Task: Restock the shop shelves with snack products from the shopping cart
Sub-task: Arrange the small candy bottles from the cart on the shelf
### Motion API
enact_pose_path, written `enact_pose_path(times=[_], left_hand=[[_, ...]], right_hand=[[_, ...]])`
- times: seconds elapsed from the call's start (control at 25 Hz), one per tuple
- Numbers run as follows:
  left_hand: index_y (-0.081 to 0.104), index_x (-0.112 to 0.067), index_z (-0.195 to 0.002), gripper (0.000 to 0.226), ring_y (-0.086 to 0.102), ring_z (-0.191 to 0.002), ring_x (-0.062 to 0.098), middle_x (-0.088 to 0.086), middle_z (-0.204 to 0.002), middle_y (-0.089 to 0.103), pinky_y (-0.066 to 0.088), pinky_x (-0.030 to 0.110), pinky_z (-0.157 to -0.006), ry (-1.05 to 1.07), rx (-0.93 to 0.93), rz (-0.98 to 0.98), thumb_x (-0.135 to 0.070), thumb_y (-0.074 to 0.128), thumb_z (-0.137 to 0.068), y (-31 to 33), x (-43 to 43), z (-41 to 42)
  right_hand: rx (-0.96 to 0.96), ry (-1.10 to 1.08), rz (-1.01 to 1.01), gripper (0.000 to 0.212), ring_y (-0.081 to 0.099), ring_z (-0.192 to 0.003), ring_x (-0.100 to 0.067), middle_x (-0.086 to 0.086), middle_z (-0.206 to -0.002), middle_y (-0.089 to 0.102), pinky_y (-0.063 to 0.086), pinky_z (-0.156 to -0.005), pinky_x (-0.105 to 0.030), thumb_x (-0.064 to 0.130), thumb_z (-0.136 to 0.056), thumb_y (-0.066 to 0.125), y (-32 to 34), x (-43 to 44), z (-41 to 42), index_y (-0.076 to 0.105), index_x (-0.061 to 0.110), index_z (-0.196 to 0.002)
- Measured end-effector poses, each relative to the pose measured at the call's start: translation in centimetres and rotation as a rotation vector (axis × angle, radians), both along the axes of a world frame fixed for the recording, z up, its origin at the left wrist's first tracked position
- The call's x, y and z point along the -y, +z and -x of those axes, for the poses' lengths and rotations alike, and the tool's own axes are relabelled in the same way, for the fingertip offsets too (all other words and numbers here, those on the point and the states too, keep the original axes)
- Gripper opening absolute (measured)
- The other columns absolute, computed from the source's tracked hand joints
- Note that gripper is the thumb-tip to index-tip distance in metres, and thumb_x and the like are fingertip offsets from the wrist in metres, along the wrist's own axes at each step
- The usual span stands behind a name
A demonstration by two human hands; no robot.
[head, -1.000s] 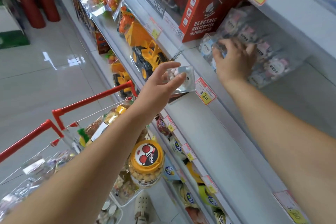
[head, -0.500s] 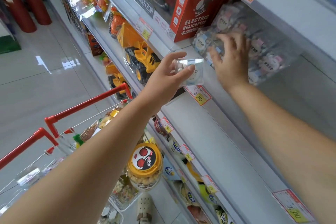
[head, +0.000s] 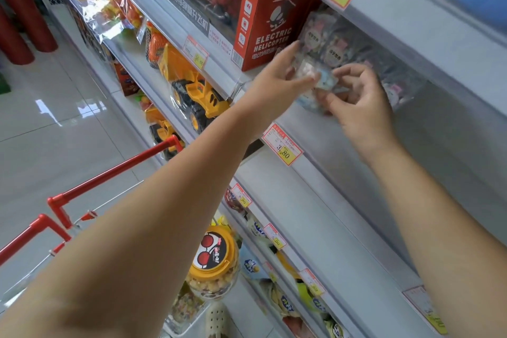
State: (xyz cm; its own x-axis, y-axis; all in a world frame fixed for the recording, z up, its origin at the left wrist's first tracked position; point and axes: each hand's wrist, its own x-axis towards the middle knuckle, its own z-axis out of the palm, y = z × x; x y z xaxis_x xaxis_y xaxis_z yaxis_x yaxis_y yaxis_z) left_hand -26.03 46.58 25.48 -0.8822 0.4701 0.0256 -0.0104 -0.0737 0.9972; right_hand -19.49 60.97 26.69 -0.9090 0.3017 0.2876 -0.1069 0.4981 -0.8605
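Running across the view, the white shelf (head: 315, 200) carries a pile of snack packs (head: 343, 44) beside a red helicopter box (head: 271, 19); the shopping cart (head: 109, 170) stands lower left. The left hand (head: 277, 77) and right hand (head: 359, 101) both pinch one small clear pack (head: 315, 77), blurred, just in front of that pile.

Red matt cardboard helicopter box (head: 271, 22); right of it I see a small clear glossy plastic candy box (head: 308, 73); below-left of it yellow smooth plastic toy truck (head: 197, 93) under shiny film.
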Motion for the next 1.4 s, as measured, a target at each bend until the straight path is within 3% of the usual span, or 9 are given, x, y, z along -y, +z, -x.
enact_pose_path(times=[0.12, 0.28, 0.44, 0.64, 0.88, 0.96, 1.08, 1.24, 1.4], left_hand=[[0.039, -0.016, -0.151, 0.047, 0.053, -0.104, -0.003, -0.012, -0.126, 0.056, 0.044, 0.009, -0.087, 0.159, 0.079, -0.061, -0.028, 0.046, -0.106, -0.7, -0.1, 1.6], [0.036, -0.018, -0.153, 0.061, 0.043, -0.138, 0.018, 0.004, -0.153, 0.044, 0.033, 0.037, -0.117, 0.172, 0.249, -0.161, -0.050, 0.037, -0.101, -1.3, -1.0, 3.1], [0.028, -0.013, -0.155, 0.061, 0.043, -0.140, 0.028, 0.010, -0.157, 0.038, 0.040, 0.033, -0.103, 0.103, 0.344, -0.243, -0.050, 0.029, -0.106, -1.2, -0.7, 3.7], [0.028, -0.014, -0.155, 0.062, 0.046, -0.137, 0.030, 0.010, -0.156, 0.039, 0.044, 0.033, -0.102, 0.065, 0.360, -0.221, -0.052, 0.028, -0.106, -1.6, -0.7, 4.3], [0.027, -0.015, -0.156, 0.061, 0.045, -0.138, 0.030, 0.010, -0.158, 0.036, 0.043, 0.035, -0.108, 0.047, 0.341, -0.212, -0.051, 0.028, -0.106, -1.5, -0.7, 4.2], [0.026, -0.013, -0.156, 0.062, 0.045, -0.139, 0.030, 0.012, -0.159, 0.035, 0.042, 0.036, -0.109, 0.043, 0.333, -0.207, -0.050, 0.028, -0.106, -1.3, -0.7, 3.9], [0.026, -0.012, -0.156, 0.062, 0.045, -0.139, 0.030, 0.013, -0.159, 0.035, 0.041, 0.036, -0.110, 0.041, 0.329, -0.212, -0.049, 0.029, -0.106, -1.2, -0.7, 3.8], [0.024, -0.013, -0.156, 0.061, 0.044, -0.140, 0.029, 0.012, -0.158, 0.035, 0.040, 0.036, -0.110, 0.022, 0.339, -0.225, -0.048, 0.029, -0.106, -0.9, -0.4, 3.4], [0.047, -0.019, -0.132, 0.037, 0.054, -0.121, 0.023, 0.011, -0.133, 0.055, 0.044, 0.031, -0.102, 0.122, 0.219, -0.325, -0.043, 0.038, -0.105, -1.2, 2.8, 1.4]], right_hand=[[-0.097, -0.104, -0.132, 0.031, 0.064, -0.090, -0.006, 0.001, -0.105, 0.065, 0.055, -0.079, -0.025, 0.022, -0.084, 0.073, 0.6, 1.2, 3.3, 0.048, 0.036, -0.094], [-0.204, -0.123, -0.200, 0.027, 0.064, -0.101, -0.013, 0.001, -0.113, 0.062, 0.055, -0.086, -0.028, 0.031, -0.083, 0.070, 0.7, 2.4, 6.0, 0.049, 0.039, -0.098], [-0.156, -0.216, -0.329, 0.034, 0.059, -0.105, -0.021, -0.001, -0.116, 0.056, 0.050, -0.091, -0.039, 0.029, -0.083, 0.068, -0.4, 0.7, 7.1, 0.058, 0.018, -0.113], [-0.203, -0.218, -0.484, 0.031, 0.057, -0.104, -0.032, 0.021, -0.094, 0.035, 0.049, -0.089, -0.042, 0.021, -0.084, 0.070, -0.5, 1.2, 8.0, 0.063, 0.009, -0.111], [-0.220, -0.220, -0.484, 0.032, 0.057, -0.105, -0.033, 0.025, -0.096, 0.033, 0.050, -0.088, -0.046, 0.020, -0.085, 0.070, -0.8, 1.1, 8.2, 0.062, 0.006, -0.113], [-0.199, -0.225, -0.477, 0.033, 0.057, -0.107, -0.033, 0.018, -0.106, 0.043, 0.050, -0.088, -0.046, 0.022, -0.087, 0.069, -0.8, 1.1, 8.4, 0.061, 0.007, -0.115], [-0.146, -0.259, -0.498, 0.034, 0.055, -0.111, -0.029, -0.011, -0.126, 0.050, 0.051, -0.089, -0.042, 0.024, -0.089, 0.068, -0.9, 1.3, 8.6, 0.059, 0.009, -0.119], [-0.076, -0.267, -0.498, 0.039, 0.052, -0.115, -0.026, -0.014, -0.131, 0.046, 0.051, -0.090, -0.039, 0.026, -0.090, 0.067, -0.6, 1.4, 8.5, 0.055, 0.012, -0.125], [-0.294, -0.195, -0.461, 0.037, 0.056, -0.099, -0.027, -0.010, -0.114, 0.046, 0.051, -0.087, -0.039, 0.017, -0.091, 0.056, -1.6, 2.7, 5.1, 0.054, 0.007, -0.126]])
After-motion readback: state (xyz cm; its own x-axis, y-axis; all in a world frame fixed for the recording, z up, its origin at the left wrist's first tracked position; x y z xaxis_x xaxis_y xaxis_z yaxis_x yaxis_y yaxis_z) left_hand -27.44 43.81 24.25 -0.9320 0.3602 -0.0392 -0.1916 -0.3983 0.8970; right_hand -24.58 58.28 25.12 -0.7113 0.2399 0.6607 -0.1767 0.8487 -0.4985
